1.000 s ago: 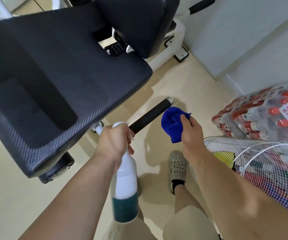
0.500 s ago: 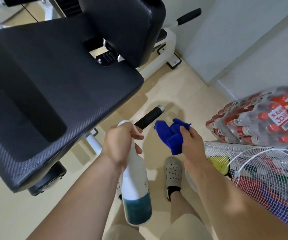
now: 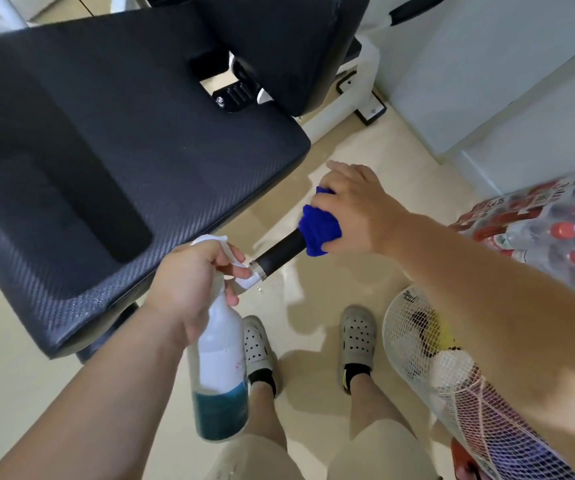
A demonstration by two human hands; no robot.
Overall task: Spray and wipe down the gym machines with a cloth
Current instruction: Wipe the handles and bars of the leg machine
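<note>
cloth under right hand, seemingly wrapping handle

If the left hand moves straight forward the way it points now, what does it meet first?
Probably the black handle grip, just ahead of the left hand; depth is unclear.

The person wears beige shorts, grey clogs with many round holes, and short black socks with a yellow-green stripe. Both forearms are bare.
</note>
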